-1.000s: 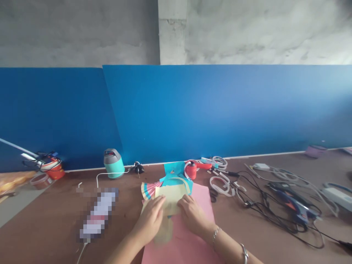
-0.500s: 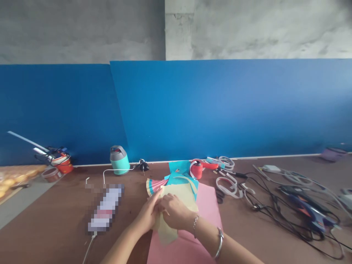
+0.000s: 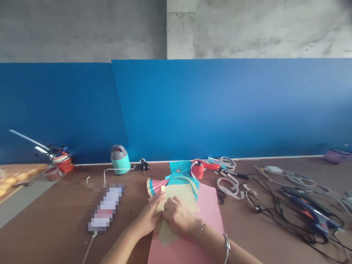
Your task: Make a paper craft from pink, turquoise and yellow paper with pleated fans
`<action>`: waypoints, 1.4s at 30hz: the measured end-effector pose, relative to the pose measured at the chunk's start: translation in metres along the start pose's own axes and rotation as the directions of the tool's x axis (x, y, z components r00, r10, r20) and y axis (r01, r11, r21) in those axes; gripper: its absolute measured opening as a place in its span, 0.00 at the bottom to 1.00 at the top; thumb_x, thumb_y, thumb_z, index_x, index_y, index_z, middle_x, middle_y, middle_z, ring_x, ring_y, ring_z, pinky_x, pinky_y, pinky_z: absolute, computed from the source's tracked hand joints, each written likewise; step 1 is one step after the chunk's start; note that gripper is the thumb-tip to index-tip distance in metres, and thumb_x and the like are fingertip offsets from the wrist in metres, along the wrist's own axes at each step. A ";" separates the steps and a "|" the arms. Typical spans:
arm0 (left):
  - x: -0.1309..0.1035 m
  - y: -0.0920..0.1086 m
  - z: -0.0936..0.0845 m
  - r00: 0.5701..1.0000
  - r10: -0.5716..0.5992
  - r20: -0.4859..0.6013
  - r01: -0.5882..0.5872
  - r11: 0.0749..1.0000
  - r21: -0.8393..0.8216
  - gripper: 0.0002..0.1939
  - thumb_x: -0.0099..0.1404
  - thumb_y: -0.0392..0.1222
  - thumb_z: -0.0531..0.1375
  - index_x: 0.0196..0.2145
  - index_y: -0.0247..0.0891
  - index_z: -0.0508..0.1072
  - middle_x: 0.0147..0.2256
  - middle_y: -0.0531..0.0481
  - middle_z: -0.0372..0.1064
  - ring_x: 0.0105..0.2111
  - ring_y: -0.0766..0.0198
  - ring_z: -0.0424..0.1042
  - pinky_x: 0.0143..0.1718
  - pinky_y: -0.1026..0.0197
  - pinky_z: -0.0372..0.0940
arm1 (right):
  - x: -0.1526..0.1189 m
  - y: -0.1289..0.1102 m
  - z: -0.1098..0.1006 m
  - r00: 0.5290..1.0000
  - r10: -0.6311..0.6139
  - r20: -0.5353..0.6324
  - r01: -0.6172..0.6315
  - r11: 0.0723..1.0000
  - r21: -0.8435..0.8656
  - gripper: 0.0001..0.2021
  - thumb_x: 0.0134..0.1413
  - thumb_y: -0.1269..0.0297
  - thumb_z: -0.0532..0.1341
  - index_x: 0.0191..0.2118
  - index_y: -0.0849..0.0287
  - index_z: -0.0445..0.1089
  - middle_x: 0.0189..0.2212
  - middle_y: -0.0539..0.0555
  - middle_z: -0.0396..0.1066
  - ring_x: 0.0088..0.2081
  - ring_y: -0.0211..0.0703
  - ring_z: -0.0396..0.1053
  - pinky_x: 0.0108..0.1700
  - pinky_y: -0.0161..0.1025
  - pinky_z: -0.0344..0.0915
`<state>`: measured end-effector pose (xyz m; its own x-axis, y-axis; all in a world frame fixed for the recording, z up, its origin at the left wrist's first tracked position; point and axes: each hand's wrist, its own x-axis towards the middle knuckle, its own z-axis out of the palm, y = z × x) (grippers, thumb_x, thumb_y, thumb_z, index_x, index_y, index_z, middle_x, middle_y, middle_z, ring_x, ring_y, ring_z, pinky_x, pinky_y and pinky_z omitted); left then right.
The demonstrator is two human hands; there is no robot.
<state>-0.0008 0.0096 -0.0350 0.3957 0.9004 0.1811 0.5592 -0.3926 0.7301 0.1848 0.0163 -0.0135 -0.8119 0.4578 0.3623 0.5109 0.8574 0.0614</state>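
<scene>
A sheet of pale yellow paper [image 3: 183, 194] lies over pink paper [image 3: 211, 209], its lower part sloping under my hands. My left hand [image 3: 150, 216] rests along the yellow sheet's left edge, fingers stretched out and flat on it. Against the sheet's middle my right hand [image 3: 181, 218] is closed, fingers curled and pressed to the paper; the fingertips are partly hidden. Just beyond are blue paper pieces [image 3: 180, 168] and a pleated paper fan [image 3: 156, 186] striped pink, blue and cream.
Left of my hands lies a blurred phone [image 3: 106, 209] on a cable. A teal canister [image 3: 120, 161] and keys [image 3: 143, 165] stand near the blue partition [image 3: 220, 110]. To the right are a red tape dispenser [image 3: 197, 170], white ribbon [image 3: 229, 187], black cables [image 3: 277, 211] and a blue glue gun [image 3: 310, 216].
My right hand has shifted slightly right and down over the yellow paper, apart from the left fingers. My left hand stays at the sheet's left edge. The view moves slightly.
</scene>
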 end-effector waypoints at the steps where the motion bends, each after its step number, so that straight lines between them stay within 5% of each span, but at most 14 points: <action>1: 0.000 -0.001 0.000 1.000 0.002 0.008 -0.003 1.000 0.012 0.26 0.67 0.41 0.50 0.62 0.45 0.53 0.64 0.49 0.46 0.63 0.56 0.47 0.62 0.49 0.49 | 0.000 0.000 0.000 1.000 0.001 -0.001 -0.001 1.000 0.001 0.12 0.60 0.71 0.50 0.27 0.59 0.64 0.27 0.52 0.64 0.32 0.42 0.56 0.34 0.41 0.51; 12: -0.002 0.004 -0.003 0.999 0.001 0.051 -0.005 0.997 0.074 0.27 0.65 0.35 0.48 0.62 0.44 0.53 0.64 0.49 0.46 0.63 0.58 0.46 0.62 0.49 0.47 | -0.008 0.006 -0.019 0.988 0.098 0.117 -0.124 0.961 0.246 0.09 0.50 0.74 0.55 0.25 0.57 0.70 0.28 0.51 0.66 0.35 0.41 0.59 0.39 0.39 0.55; 20: -0.001 0.000 -0.001 0.999 0.017 0.038 -0.020 0.997 0.071 0.29 0.64 0.31 0.48 0.61 0.45 0.54 0.63 0.49 0.48 0.63 0.57 0.48 0.61 0.49 0.48 | -0.015 0.014 -0.030 0.958 0.272 0.088 -0.284 0.867 0.409 0.19 0.45 0.79 0.53 0.41 0.55 0.71 0.36 0.54 0.67 0.39 0.44 0.62 0.42 0.40 0.60; 33: -0.002 0.002 -0.003 1.000 0.004 0.029 -0.006 0.997 0.073 0.24 0.67 0.40 0.49 0.61 0.47 0.56 0.63 0.48 0.50 0.62 0.57 0.51 0.61 0.49 0.50 | -0.008 0.013 -0.017 0.978 0.175 0.113 -0.203 0.922 0.331 0.11 0.47 0.77 0.55 0.28 0.56 0.72 0.34 0.52 0.66 0.38 0.42 0.61 0.43 0.40 0.58; 42: 0.000 0.005 -0.003 1.000 -0.005 0.023 0.004 0.999 0.049 0.24 0.66 0.40 0.50 0.60 0.46 0.57 0.62 0.47 0.53 0.62 0.56 0.51 0.61 0.49 0.50 | -0.020 0.020 -0.026 0.958 0.244 0.151 -0.286 0.846 0.450 0.17 0.37 0.80 0.54 0.26 0.54 0.76 0.34 0.52 0.67 0.38 0.41 0.64 0.44 0.38 0.61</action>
<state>-0.0002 0.0081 -0.0296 0.4099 0.8976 0.1620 0.5957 -0.3980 0.6977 0.2184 0.0185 0.0048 -0.6959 0.6832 0.2215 0.5373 0.6999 -0.4707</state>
